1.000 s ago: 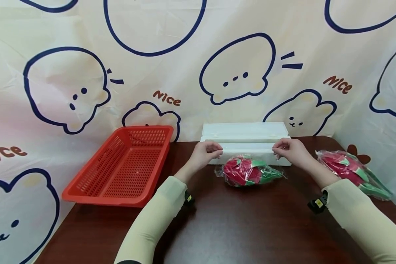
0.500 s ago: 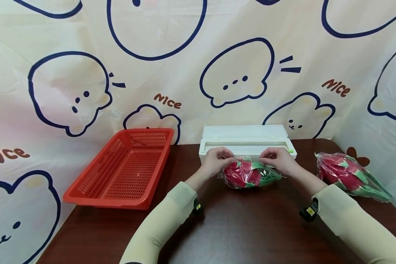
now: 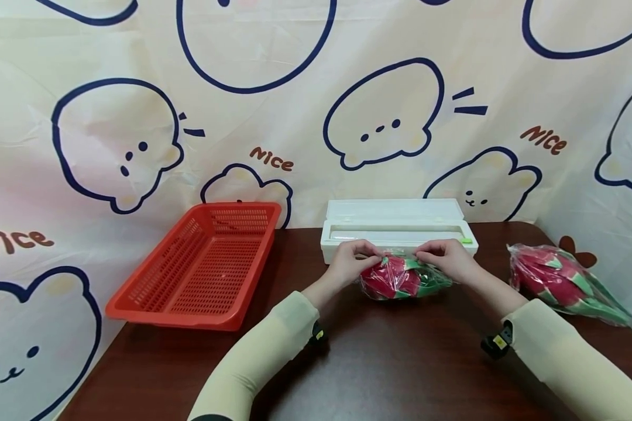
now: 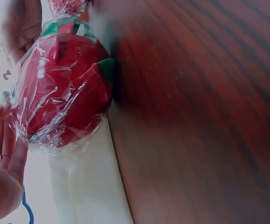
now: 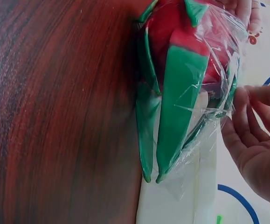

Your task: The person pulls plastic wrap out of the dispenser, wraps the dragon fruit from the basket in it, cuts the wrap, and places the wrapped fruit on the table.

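A red and green dragon fruit (image 3: 395, 275), covered in clear plastic wrap (image 5: 209, 116), lies on the brown table (image 3: 395, 362) before a long white cling film dispenser (image 3: 334, 248). My left hand (image 3: 350, 263) is at the fruit's upper left side, its thumb and fingertips pinching the wrap. At the upper right, my right hand (image 3: 450, 259) pinches the wrap between thumb and fingers. The left wrist view shows the left fingers (image 4: 6, 149) against the crinkled film at the fruit's round end. Green leaf tips point toward the right.
The dispenser's lid (image 3: 395, 209) stands raised, with a light green slider (image 3: 466, 240) at its right end. A red plastic basket (image 3: 205, 275) is at the left. Another wrapped dragon fruit (image 3: 560, 278) lies at the far right. A patterned cloth (image 3: 295, 117) hangs behind.
Both hands have come from the dispenser's front down toward me and closer together, onto the wrap over the dragon fruit. The fruit has stayed in place.
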### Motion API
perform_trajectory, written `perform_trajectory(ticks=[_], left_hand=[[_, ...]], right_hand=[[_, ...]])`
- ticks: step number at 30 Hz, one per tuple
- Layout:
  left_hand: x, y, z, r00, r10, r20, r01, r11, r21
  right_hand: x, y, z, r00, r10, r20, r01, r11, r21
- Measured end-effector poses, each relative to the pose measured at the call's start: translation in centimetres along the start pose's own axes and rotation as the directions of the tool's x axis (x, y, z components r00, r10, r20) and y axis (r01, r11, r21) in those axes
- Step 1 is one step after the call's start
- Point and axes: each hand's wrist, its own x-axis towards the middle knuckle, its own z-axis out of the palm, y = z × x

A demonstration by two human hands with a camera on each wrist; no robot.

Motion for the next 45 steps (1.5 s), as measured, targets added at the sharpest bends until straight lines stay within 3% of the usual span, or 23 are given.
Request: perform_trajectory(ticks=[6, 9, 11, 14, 15, 17, 19, 24, 27, 31, 34, 38, 45], left_hand=[[-0.4, -0.1, 0.2, 1.000, 0.023, 0.018, -0.023, 1.000, -0.018], [-0.5, -0.3, 0.5, 0.995, 0.097, 0.019, -0.098, 0.992, 0.075], [-0.6, -0.4, 0.6, 0.982, 0.184, 0.029, -0.186, 0.966, 0.177], [-1.0, -0.4, 0.6, 0.944, 0.323, 0.068, -0.326, 0.886, 0.330], [-1.1, -0.3, 0.4, 0.931, 0.355, 0.085, -0.361, 0.862, 0.356], [-1.3, -0.2, 0.0, 0.917, 0.385, 0.103, -0.394, 0.841, 0.371], [-1.3, 0.0, -0.7, 0.923, 0.377, 0.083, -0.381, 0.855, 0.353], [-0.9, -0.4, -2.4, 0.981, 0.194, -0.023, -0.184, 0.957, 0.223], [-0.9, -0.9, -2.8, 0.997, 0.061, 0.037, -0.067, 0.981, 0.181], [-1.0, -1.4, -2.2, 0.983, -0.026, 0.183, -0.008, 0.984, 0.179], [-0.8, -1.4, -1.4, 0.969, -0.008, 0.248, -0.041, 0.981, 0.191], [-0.5, -1.3, -0.8, 0.955, 0.057, 0.292, -0.125, 0.968, 0.219], [-0.6, -1.4, -0.8, 0.954, 0.079, 0.289, -0.141, 0.970, 0.200]], right_hand=[[-0.1, 0.4, 0.1, 1.000, -0.014, -0.016, 0.015, 0.999, 0.052], [0.1, 0.6, 0.7, 0.999, -0.032, -0.038, 0.034, 0.998, 0.050], [0.1, 0.7, 1.0, 0.998, -0.041, -0.052, 0.043, 0.999, 0.031], [0.1, 0.6, 1.3, 0.995, -0.076, -0.061, 0.074, 0.997, -0.036], [0.0, 0.5, 1.3, 0.994, -0.088, -0.062, 0.084, 0.995, -0.061], [-0.2, 0.3, 1.1, 0.991, -0.115, -0.065, 0.108, 0.989, -0.102], [-0.5, 0.1, 0.6, 0.987, -0.139, -0.080, 0.128, 0.983, -0.130], [-1.3, 0.5, -0.8, 0.986, -0.120, -0.119, 0.100, 0.982, -0.160], [-1.7, 1.2, -0.8, 0.993, -0.086, -0.078, 0.073, 0.984, -0.162], [-1.9, 1.9, 0.2, 0.992, -0.121, -0.045, 0.111, 0.979, -0.173], [-1.7, 1.8, 1.0, 0.981, -0.180, -0.075, 0.164, 0.969, -0.185], [-1.2, 1.6, 1.6, 0.978, -0.186, -0.093, 0.165, 0.967, -0.193], [-0.7, 1.1, 1.7, 0.987, -0.158, -0.042, 0.147, 0.970, -0.195]])
